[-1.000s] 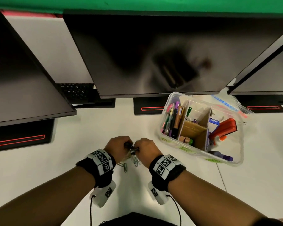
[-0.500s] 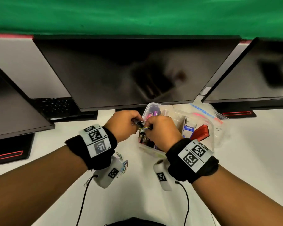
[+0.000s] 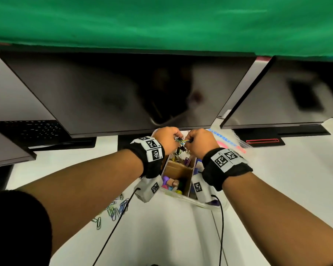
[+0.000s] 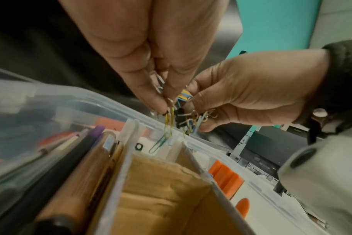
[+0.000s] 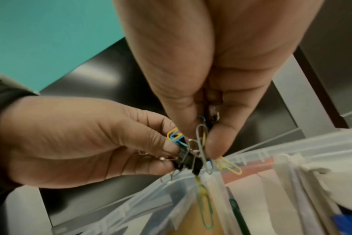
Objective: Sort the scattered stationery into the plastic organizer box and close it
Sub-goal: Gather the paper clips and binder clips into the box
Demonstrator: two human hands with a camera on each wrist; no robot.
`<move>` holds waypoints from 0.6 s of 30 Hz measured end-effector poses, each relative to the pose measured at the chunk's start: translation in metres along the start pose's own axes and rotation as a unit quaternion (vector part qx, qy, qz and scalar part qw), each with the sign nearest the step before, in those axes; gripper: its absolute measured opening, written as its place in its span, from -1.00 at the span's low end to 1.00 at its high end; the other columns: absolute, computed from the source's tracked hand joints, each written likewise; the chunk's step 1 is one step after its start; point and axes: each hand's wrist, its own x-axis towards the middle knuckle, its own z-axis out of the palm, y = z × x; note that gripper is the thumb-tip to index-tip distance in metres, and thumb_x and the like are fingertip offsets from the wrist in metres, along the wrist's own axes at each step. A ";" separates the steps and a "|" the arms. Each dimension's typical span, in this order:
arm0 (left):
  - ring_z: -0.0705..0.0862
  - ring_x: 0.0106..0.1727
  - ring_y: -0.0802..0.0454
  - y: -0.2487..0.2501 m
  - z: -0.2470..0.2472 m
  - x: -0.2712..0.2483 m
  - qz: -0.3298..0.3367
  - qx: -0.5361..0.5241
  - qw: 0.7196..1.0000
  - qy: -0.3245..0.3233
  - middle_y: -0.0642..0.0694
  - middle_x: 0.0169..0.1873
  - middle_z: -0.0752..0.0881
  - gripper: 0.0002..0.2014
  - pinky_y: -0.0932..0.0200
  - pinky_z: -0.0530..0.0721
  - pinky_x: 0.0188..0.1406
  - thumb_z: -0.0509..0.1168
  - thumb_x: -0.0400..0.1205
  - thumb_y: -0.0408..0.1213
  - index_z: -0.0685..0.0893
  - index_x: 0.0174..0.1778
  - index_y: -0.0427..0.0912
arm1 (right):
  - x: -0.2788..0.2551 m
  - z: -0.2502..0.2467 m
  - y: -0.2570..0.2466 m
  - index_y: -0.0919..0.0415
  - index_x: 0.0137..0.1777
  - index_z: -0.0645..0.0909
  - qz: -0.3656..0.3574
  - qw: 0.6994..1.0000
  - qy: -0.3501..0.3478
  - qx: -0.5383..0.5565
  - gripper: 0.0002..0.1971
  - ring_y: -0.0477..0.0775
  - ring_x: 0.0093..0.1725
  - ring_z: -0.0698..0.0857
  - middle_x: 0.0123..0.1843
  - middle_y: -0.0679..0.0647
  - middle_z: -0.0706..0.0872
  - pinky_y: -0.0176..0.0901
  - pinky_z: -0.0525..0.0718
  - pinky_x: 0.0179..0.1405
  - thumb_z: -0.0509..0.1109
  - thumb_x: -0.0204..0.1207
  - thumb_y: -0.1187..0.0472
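Both hands pinch one tangled bunch of clips, coloured paper clips and black binder clips. They hold it above the far end of the clear plastic organizer box, which stands open. My left hand grips the bunch from the left, my right hand from the right. In the left wrist view the clips dangle over the box rim, and one green-yellow paper clip hangs lowest. In the right wrist view the clips hang over a white divider. More loose paper clips lie on the table under my left forearm.
The box holds pens, a brown cardboard compartment and an orange tool. Its clear lid lies behind it to the right. Three dark monitors stand close behind, and a keyboard lies at the back left.
Both hands lifted the bunch of clips off the table and carried it forward and right, over the box. Some paper clips stayed on the table.
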 end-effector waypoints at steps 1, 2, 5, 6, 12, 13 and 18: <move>0.74 0.05 -0.02 -0.002 0.004 0.003 -0.003 -0.008 1.000 -0.010 -0.06 0.04 0.79 -0.70 0.15 0.67 0.13 0.37 0.48 -0.38 0.72 0.12 -0.08 | 0.003 0.003 0.003 0.25 -0.01 0.73 0.005 1.000 -0.002 0.003 -0.86 0.21 0.06 0.71 0.01 0.22 0.78 -0.11 0.62 0.04 0.43 0.46 0.27; 0.75 0.07 0.00 -0.005 0.007 0.005 -0.005 -0.021 1.000 -0.022 -0.07 0.06 0.79 -0.66 0.12 0.68 0.19 0.39 0.47 -0.39 0.71 0.17 -0.10 | 0.005 0.006 0.006 0.25 0.02 0.73 0.011 1.000 -0.004 0.011 -0.84 0.20 0.08 0.71 0.04 0.20 0.78 -0.13 0.61 0.06 0.44 0.46 0.26; 0.74 0.07 -0.07 -0.007 0.013 0.009 -0.009 -0.089 0.994 -0.060 -0.21 0.04 0.76 -0.61 -0.02 0.69 0.26 0.37 0.48 -0.53 0.66 0.25 -0.29 | 0.010 0.010 0.012 0.22 0.08 0.71 0.031 0.999 -0.008 0.040 -0.81 0.15 0.10 0.71 0.08 0.15 0.77 -0.18 0.60 0.09 0.45 0.47 0.26; 0.73 0.09 -0.10 -0.008 0.013 0.009 -0.013 -0.101 0.993 -0.064 -0.23 0.07 0.74 -0.60 0.00 0.70 0.23 0.34 0.49 -0.57 0.64 0.27 -0.31 | 0.012 0.012 0.013 0.22 0.08 0.70 0.035 0.998 -0.009 0.043 -0.81 0.16 0.10 0.71 0.09 0.16 0.77 -0.16 0.62 0.11 0.44 0.48 0.27; 0.73 -0.12 0.11 -0.023 -0.016 -0.001 -0.011 -0.092 0.996 -0.011 -0.13 -0.03 0.78 -0.67 0.40 0.69 -0.24 0.18 0.54 -0.58 0.74 0.09 -0.24 | 0.000 0.006 -0.004 0.26 -0.08 0.71 0.020 0.995 0.005 0.093 -0.82 0.22 -0.07 0.74 -0.08 0.15 0.77 -0.03 0.71 0.02 0.27 0.50 0.41; 0.71 -0.23 0.20 -0.029 -0.024 -0.005 -0.015 -0.088 0.996 -0.010 -0.11 -0.09 0.79 -0.69 0.49 0.64 -0.34 0.19 0.54 -0.58 0.74 0.05 -0.24 | -0.006 0.006 -0.012 0.25 -0.12 0.71 0.004 0.995 0.009 0.098 -0.83 0.17 -0.12 0.72 -0.16 0.12 0.73 -0.11 0.67 -0.04 0.27 0.50 0.39; 0.62 -0.35 0.22 -0.080 -0.063 -0.039 -0.064 -0.079 0.995 -0.019 -0.05 -0.26 0.73 -0.82 0.44 0.62 -0.41 0.29 0.55 -0.51 0.72 0.01 -0.27 | -0.035 0.028 -0.069 0.20 -0.12 0.73 -0.093 0.993 -0.036 0.068 -0.81 0.13 -0.06 0.71 -0.08 0.11 0.79 -0.15 0.64 0.02 0.26 0.52 0.29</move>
